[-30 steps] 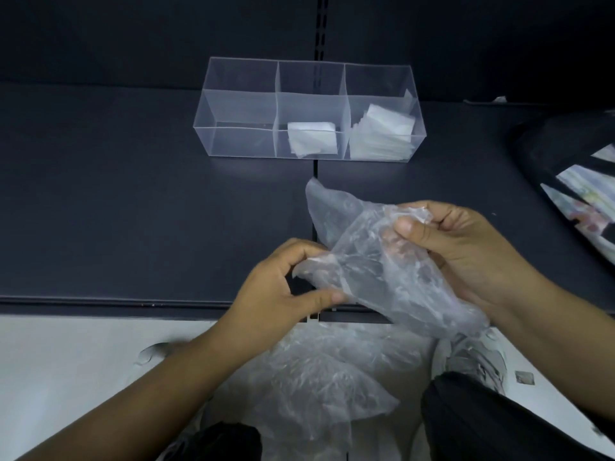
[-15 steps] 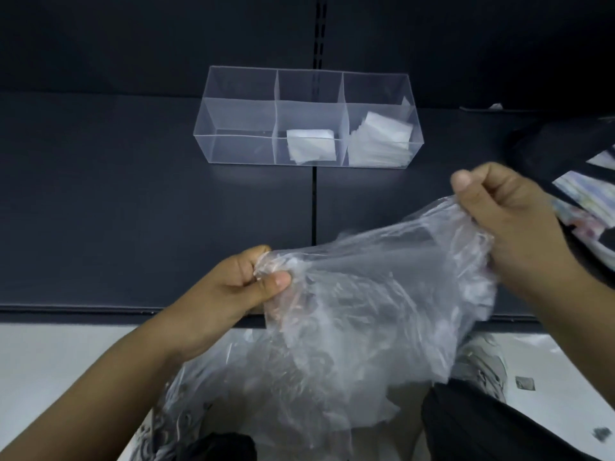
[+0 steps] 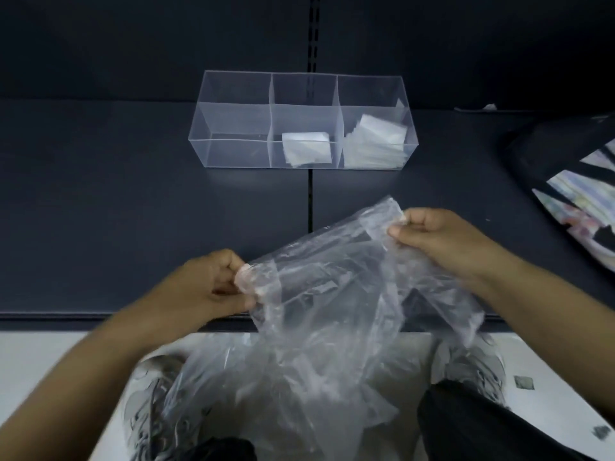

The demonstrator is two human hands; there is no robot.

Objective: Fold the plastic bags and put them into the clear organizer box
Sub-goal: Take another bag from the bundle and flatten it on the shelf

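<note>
Bag held in the air over the near edge of the dark shelf, unfolded and crumpled. Left hand pinches its lower left corner between thumb and curled fingers; right hand pinches the upper right corner, higher and farther back. Box stands farther back on the shelf, well apart from both hands, with one folded bag in the middle compartment and a stack in the right; loose bags lie on the pale floor below.

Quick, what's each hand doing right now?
Left hand: fingers pinch one corner of the clear plastic bag.
Right hand: fingers pinch the bag's opposite upper corner, holding it spread in the air.
</note>
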